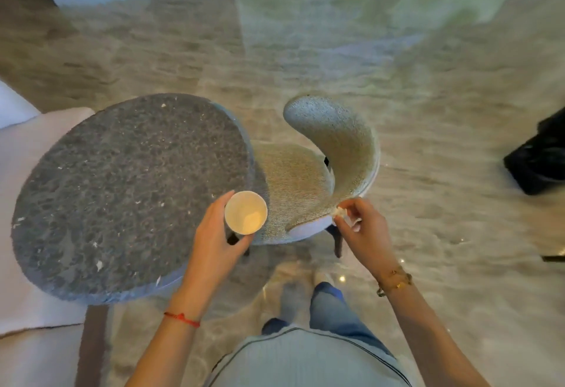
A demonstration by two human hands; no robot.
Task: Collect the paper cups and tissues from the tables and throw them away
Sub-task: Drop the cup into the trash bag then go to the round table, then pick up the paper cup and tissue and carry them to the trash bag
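Note:
My left hand (214, 230) grips a white paper cup (246, 212) upright, at the right edge of the round dark stone table (128, 190). The cup looks empty inside. My right hand (360, 227) pinches a small crumpled white tissue (344, 215) between its fingers, just above the near edge of a grey upholstered chair (324, 154). The two hands are apart, the chair seat between them.
A black bag (541, 157) sits on the marble floor at the far right. White cushioned seating (27, 233) borders the table on the left. My legs and feet show below. Small pale specks dot the table top.

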